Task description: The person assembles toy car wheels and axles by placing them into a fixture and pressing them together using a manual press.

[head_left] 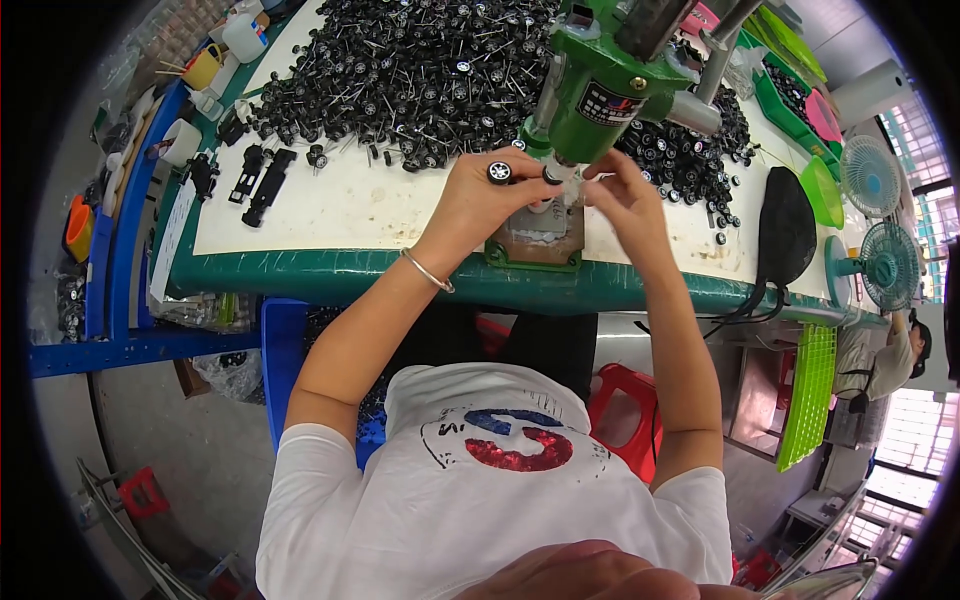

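Observation:
My left hand (478, 200) is closed on a small toy wheel axle at the front of a green bench press (600, 95). One black wheel with a silver hub (499, 173) shows over the fingers. A second black wheel (551, 175) sits at my fingertips, right under the press ram. My right hand (632, 205) is on the other side of the ram, thumb and forefinger apart, and I see nothing between them. The fingers partly hide the fixture on the press base (540, 245).
A big heap of wheels on axles (420, 75) covers the back of the table, with loose black wheels (690, 150) to the right. Black chassis pieces (268, 187) lie at the left. A black bag (785, 225) and fans (888, 265) stand right. A red stool (625, 420) is below.

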Available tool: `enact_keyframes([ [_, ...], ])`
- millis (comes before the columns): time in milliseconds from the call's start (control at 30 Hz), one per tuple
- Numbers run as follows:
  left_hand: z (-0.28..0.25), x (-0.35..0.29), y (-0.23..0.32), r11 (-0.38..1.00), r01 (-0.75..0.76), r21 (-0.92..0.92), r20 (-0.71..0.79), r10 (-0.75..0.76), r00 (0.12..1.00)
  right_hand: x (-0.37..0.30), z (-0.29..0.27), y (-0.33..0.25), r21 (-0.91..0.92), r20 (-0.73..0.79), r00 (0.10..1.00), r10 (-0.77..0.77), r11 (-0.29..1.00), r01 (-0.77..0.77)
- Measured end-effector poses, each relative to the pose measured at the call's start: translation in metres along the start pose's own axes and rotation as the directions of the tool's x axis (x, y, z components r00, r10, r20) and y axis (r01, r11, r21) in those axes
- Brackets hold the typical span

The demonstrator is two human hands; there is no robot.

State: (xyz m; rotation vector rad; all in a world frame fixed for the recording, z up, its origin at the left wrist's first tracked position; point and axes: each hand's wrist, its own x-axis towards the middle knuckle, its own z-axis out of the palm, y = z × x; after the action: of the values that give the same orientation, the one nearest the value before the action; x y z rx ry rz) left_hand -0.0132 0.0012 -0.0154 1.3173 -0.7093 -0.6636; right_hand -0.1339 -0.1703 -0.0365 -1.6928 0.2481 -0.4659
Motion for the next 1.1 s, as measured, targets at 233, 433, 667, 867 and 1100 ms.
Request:
enact_keyframes([
  [233,0.001,0.01,-0.001,0.996,-0.067,0.058,-0.012,0.068,0.998,0.035,-0.056,-0.057,0.108,-0.328,0.938,-0.113,0.982,0.156],
  [433,-0.001,0.011,0.006,0.973,-0.107,0.204,0.013,0.106,0.994,0.082,0.025,-0.217,0.335,-0.631,0.776,-0.022,0.894,0.297],
  [667,-0.001,0.01,0.008,0.958,-0.07,0.28,-0.009,0.075,0.997,0.109,-0.003,-0.202,0.22,-0.528,0.819,-0.225,0.895,0.388],
  [867,-0.001,0.008,0.007,0.946,-0.096,0.311,0.005,0.1,0.995,0.085,-0.01,-0.207,0.704,-0.241,0.963,-0.118,0.662,0.257],
  [1100,0.001,0.007,0.005,0.939,-0.093,0.33,-0.022,0.107,0.994,0.073,-0.002,-0.195,-0.072,-0.39,0.593,-0.704,0.665,0.743],
])
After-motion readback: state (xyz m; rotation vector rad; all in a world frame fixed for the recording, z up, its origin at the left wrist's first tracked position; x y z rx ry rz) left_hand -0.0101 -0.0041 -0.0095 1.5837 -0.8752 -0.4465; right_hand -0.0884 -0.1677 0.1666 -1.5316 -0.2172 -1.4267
